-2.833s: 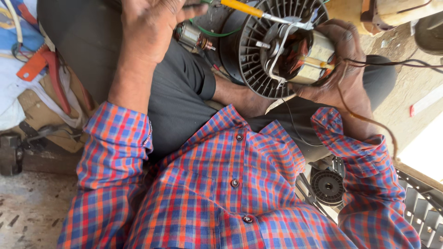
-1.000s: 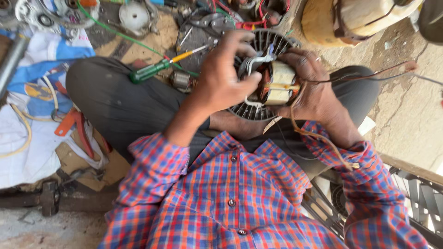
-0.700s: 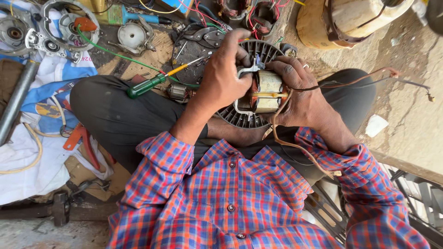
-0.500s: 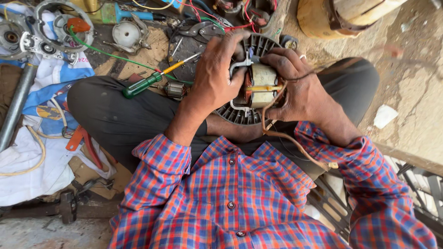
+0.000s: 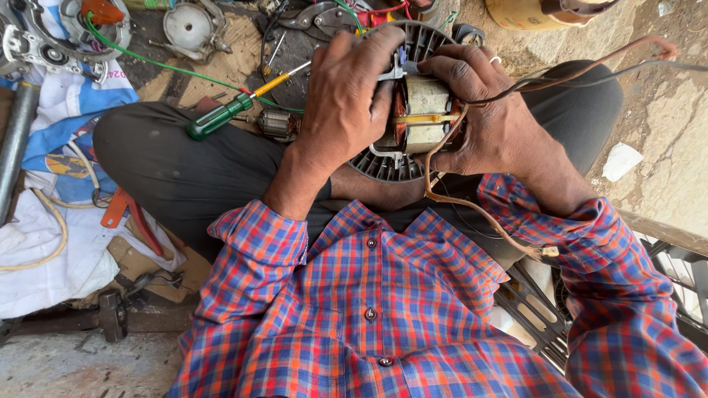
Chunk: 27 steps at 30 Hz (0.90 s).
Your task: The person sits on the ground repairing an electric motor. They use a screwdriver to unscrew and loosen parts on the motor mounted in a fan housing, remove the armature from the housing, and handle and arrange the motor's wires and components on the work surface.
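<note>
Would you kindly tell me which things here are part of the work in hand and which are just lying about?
In hand:
left hand
right hand
motor with black finned housing
brown wire

Lying about:
green-handled screwdriver
orange-handled pliers
hammer
small armature

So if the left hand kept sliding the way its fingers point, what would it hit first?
The left hand already lies on the motor winding block, fingers pointing up and right. Straight on, it would likely meet the black finned fan housing rim first; depth is unclear.
</note>
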Tool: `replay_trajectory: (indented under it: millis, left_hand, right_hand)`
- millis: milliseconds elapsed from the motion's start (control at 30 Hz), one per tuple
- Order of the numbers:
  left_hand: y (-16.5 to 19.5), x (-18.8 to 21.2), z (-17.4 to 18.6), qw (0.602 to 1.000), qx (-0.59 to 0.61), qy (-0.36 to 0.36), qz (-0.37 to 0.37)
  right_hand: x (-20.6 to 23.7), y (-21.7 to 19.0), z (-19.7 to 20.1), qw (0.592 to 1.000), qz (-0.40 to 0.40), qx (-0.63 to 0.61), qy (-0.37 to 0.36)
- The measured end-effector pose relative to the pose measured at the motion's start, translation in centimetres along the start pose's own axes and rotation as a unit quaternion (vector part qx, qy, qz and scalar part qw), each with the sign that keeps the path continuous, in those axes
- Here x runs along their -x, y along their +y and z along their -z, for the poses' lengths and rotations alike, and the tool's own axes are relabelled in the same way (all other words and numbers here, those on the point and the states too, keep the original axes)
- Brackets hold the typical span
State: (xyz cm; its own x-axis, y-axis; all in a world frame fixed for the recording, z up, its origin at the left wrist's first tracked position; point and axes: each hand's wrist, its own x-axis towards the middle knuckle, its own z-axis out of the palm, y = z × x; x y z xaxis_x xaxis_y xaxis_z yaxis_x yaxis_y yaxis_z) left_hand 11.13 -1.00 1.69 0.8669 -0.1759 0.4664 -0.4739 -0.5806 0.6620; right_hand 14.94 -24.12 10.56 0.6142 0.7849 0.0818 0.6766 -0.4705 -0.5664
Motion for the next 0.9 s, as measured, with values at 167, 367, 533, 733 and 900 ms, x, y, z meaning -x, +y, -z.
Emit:
replay_trajectory:
  millis: [167, 367, 533, 733, 900]
  left_hand:
    - [0.15, 0.08, -0.4, 0.999, 0.027, 0.004, 0.025]
    - [0.71, 0.29, -0.22, 0.999, -0.031, 0.013, -0.003]
    - [0.81, 0.19, 0.19, 0.999, -0.054, 0.0, -0.002]
    - [0.65, 0.28, -0.21, 0.999, -0.048, -0.007, 0.005]
    - [0.48, 0.24, -0.63, 0.996, -0.079, 0.025, -0.042]
  right_hand:
    - [-0.06, -0.2, 0.11, 1.0, -0.009, 0.007, -0.005]
    - [-0.05, -0.48, 0.48, 0.999, -0.021, -0.03, -0.011]
    - [0.01, -0.71, 0.71, 0.999, -0.036, -0.028, -0.02]
    - [0.02, -0.58, 0.66, 0.999, -0.029, -0.033, -0.016]
    - [0.24, -0.42, 0.52, 0.999, -0.028, -0.032, -0.015]
